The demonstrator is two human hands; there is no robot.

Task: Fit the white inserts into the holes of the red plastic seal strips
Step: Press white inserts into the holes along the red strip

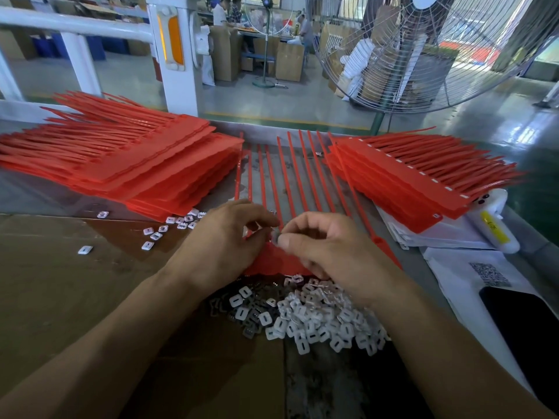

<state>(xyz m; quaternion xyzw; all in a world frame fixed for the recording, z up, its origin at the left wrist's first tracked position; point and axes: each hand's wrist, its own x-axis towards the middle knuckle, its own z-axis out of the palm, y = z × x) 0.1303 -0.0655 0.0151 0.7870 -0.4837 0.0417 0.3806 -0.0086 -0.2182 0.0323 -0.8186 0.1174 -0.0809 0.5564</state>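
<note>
Both working over the red seal strip sheet lying mid-table between two stacks, left hand curled down onto it, right hand pinching a small insert at its row of holes, loose white inserts heaped just below.

Glossy red plastic seal strips
</note>
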